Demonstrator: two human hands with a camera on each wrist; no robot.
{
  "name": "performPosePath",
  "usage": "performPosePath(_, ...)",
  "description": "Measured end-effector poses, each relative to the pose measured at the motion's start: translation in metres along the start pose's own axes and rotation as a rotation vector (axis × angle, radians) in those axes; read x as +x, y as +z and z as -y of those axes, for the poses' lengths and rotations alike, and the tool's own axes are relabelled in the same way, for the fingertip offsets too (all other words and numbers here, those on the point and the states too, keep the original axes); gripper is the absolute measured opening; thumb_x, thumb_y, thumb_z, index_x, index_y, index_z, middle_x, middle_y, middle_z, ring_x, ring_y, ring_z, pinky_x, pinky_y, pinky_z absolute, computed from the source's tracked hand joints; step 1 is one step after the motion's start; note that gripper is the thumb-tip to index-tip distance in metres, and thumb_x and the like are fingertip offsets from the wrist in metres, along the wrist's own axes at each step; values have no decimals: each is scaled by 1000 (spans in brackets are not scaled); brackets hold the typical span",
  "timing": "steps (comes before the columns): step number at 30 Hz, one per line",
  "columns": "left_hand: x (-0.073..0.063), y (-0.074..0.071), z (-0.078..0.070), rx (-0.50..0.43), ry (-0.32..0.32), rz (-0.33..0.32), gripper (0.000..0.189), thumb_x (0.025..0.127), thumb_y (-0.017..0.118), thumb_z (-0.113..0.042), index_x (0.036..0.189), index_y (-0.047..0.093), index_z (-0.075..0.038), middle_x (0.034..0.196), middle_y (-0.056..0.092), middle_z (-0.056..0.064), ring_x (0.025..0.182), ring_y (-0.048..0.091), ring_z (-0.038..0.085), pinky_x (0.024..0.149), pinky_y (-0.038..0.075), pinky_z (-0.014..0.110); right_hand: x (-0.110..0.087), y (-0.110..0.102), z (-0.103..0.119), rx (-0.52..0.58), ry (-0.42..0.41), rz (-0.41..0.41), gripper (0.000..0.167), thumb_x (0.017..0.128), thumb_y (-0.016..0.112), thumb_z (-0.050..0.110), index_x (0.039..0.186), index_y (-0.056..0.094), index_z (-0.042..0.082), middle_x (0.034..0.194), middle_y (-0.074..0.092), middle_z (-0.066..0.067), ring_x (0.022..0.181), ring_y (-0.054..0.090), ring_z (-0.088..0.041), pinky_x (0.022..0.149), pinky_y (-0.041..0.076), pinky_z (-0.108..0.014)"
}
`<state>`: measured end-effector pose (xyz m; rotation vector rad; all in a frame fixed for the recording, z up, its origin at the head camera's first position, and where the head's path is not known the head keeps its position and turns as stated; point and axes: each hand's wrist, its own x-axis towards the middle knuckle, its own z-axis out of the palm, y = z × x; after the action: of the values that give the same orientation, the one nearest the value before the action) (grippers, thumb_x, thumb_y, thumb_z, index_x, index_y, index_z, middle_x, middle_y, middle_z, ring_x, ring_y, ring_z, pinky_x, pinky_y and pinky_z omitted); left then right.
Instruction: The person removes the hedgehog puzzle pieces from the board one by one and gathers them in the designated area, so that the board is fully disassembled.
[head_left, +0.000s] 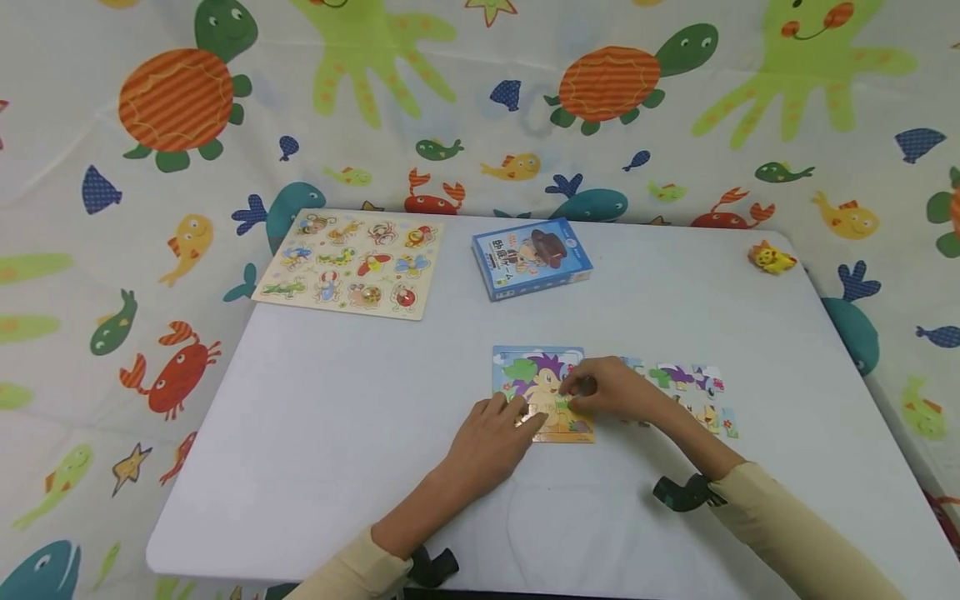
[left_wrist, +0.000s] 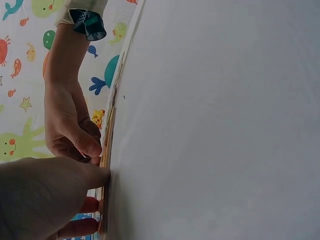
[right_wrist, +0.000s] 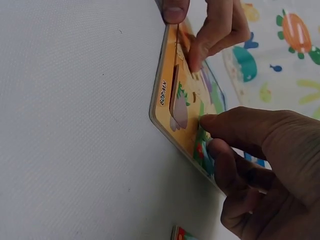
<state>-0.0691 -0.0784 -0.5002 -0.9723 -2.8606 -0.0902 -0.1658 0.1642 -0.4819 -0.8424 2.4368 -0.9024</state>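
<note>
A jigsaw puzzle board (head_left: 557, 432) with a purple-haired hedgehog picture lies flat near the table's middle. My left hand (head_left: 487, 442) rests on its lower left part, thumb near the front edge and fingers spread over the picture. At the board's right side, my right hand (head_left: 618, 390) has thumb and forefinger around a small green-edged puzzle piece (right_wrist: 202, 136). A piece with a grey rock (right_wrist: 181, 110) sits slightly raised in the corner. In the left wrist view, the left hand (left_wrist: 50, 192) covers much of the board, seen edge-on (left_wrist: 104, 200).
Loose puzzle pieces (head_left: 678, 375) lie right of the board. Behind are a blue box (head_left: 532, 258) and a wooden insect peg board (head_left: 348, 262). A yellow toy figure (head_left: 772, 257) sits at the far right corner of the white table (head_left: 337, 467).
</note>
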Motion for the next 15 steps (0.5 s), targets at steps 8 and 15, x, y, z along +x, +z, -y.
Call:
performPosePath(8, 1, 0, 0, 6, 3, -1, 33, 100, 58, -28, 133, 61, -27, 112, 55, 1, 93, 47, 20, 84, 48, 37, -2, -1, 0, 13, -2, -1, 14, 85, 75, 9, 98, 75, 15, 89, 65, 8, 76, 56, -14, 67, 50, -29)
performPosePath(15, 2, -2, 0, 2, 0, 5, 33, 100, 59, -28, 133, 61, -27, 113, 55, 0, 93, 48, 20, 84, 48, 37, -1, -2, -2, 31, -9, 11, 14, 86, 75, 9, 98, 74, 16, 88, 64, 10, 76, 55, -15, 67, 49, -29)
